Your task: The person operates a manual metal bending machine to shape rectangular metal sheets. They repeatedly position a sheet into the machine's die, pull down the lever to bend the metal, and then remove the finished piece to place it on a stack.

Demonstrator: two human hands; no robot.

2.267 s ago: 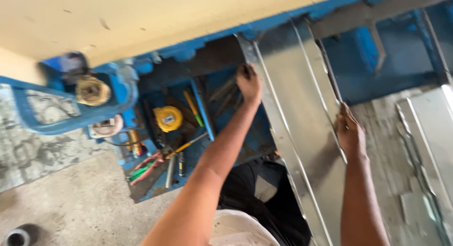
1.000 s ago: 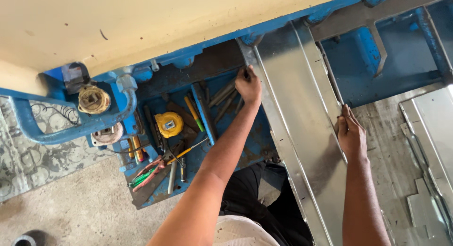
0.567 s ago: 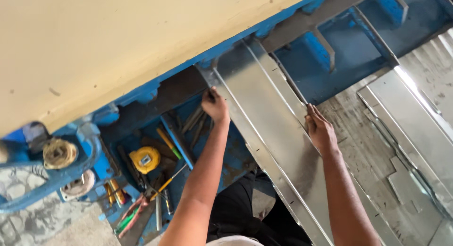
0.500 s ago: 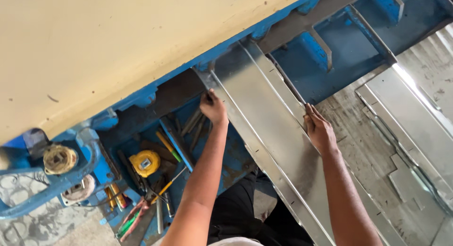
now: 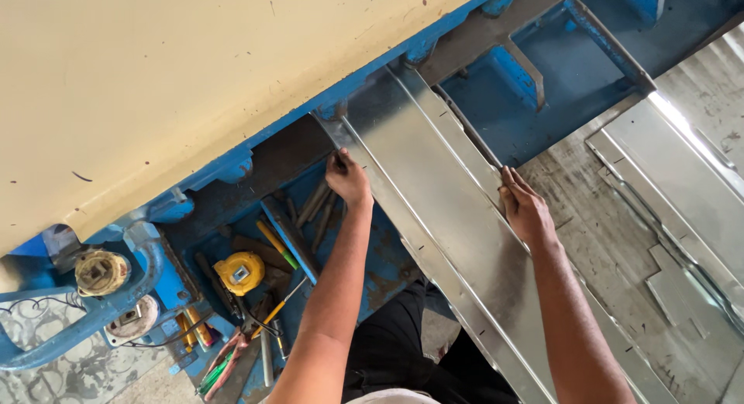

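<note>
A long folded sheet-metal channel [image 5: 457, 226] runs diagonally from under the cream-and-blue machine [image 5: 194, 79] down toward me. My left hand [image 5: 346, 177] grips its left flange close to the machine's edge. My right hand [image 5: 524, 206] presses on the right flange, fingers wrapped over the raised rim. Both forearms reach up from the bottom of the head view.
A blue tool tray [image 5: 256, 288] at the left holds a yellow tape measure [image 5: 239, 272], pliers, screwdrivers and metal rods. More cut metal sheets [image 5: 682, 210] lie on the worn bench at the right. A blue pipe frame [image 5: 85, 319] curves at the lower left.
The view has shifted, so the machine fills more of the frame and the tools sit lower left. Both hands keep the same hold on the channel's flanges.
</note>
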